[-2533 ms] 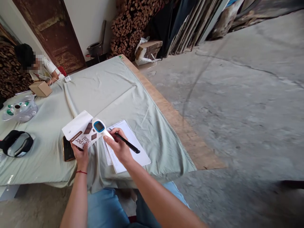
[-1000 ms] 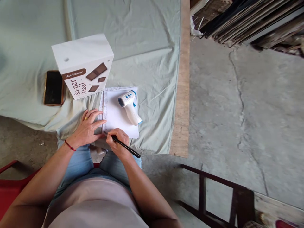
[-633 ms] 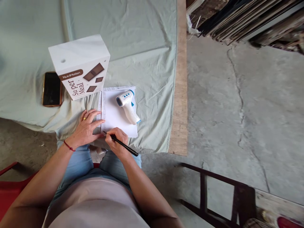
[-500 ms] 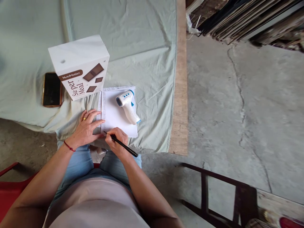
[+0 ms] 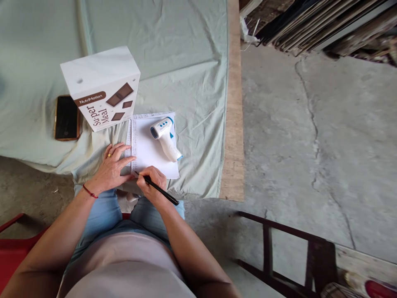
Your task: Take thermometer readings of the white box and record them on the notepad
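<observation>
My right hand is closed around a black pen, its tip at the lower left of the notebook page. The notebook lies at the table's near edge, with rows of small handwriting along its left side. My left hand rests with spread fingers over the notebook's left margin. On the page's right half lies a white and blue infrared thermometer. Just beyond my left hand stands a white box printed "NutriMotion Su-per Meal". A dark-screened phone lies left of the box.
A pale green cloth covers the table, leaving a wooden strip bare on the right. A red chair is at lower left. Dark metal furniture stands at lower right on the concrete floor. Stacked panels lean at upper right.
The view has shifted very slightly, so the table things appear a little further left. Both hands keep nearly the same pose, and the pen stays in my right hand.
</observation>
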### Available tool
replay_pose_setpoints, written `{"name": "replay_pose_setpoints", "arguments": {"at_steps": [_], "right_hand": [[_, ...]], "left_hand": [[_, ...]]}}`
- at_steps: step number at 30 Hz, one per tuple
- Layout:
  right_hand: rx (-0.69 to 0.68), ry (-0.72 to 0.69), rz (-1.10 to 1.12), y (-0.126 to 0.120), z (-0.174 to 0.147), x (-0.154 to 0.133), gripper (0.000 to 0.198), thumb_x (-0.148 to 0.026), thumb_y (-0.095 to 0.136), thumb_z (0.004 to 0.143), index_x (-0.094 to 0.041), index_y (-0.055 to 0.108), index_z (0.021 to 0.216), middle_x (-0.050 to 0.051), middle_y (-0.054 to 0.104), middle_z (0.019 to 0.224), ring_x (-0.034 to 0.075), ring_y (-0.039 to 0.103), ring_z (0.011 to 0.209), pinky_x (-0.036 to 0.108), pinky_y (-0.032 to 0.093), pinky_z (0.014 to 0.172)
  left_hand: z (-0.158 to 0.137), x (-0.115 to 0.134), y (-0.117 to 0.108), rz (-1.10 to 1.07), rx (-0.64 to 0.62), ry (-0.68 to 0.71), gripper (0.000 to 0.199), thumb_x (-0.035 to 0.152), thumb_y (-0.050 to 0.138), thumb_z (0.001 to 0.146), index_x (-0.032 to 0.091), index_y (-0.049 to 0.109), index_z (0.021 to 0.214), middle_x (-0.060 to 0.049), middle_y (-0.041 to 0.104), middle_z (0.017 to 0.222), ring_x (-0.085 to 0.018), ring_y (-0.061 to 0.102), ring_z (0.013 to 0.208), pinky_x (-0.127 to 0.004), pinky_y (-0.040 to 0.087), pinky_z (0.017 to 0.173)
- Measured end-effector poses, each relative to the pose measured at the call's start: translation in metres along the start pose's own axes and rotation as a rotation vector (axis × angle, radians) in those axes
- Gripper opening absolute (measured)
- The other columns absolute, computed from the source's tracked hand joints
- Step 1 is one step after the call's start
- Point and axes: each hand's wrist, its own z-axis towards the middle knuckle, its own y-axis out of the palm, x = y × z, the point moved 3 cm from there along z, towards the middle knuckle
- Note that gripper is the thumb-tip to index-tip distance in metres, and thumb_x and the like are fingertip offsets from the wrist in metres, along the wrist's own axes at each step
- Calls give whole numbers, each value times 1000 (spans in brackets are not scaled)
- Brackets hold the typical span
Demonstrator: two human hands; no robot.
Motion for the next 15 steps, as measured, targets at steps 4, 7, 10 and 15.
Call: {"name": "replay_pose_setpoints", "arguments": {"at_steps": [4,7,10,15], "right_hand": [[47,-20,7,-1,1,-2,13,-11,51,77,-24,53,72,-4,57,61,13,54,56,25,46,57],[62,-46,-1,-2,1,-2,13,-12,52,77,-24,53,73,-4,57,62,13,54,57,25,46,57],[27,-48,-21,0,0,-1,13,-12,52,78,-24,52,73,-3,57,62,13,54,57,26,46,57],[41,-45,-23,1,0,0,12,-13,52,77,-24,51,73,-4,56,61,13,54,57,26,46,57]], "left_hand": [[0,0,0,12,-7,5,42,34,73,78,24,67,119,-12,52,139,-32,40,139,-56,28,119],[-1,0,0,21,-3,15,43,33,74,78,23,67,119,-12,52,139,-31,40,139,-55,28,119],[-1,0,0,20,5,22,42,32,73,79,22,67,119,-13,52,139,-31,40,139,-55,29,118],[0,0,0,10,0,6,42,32,74,77,24,67,118,-11,52,139,-32,41,139,-56,28,118]]}}
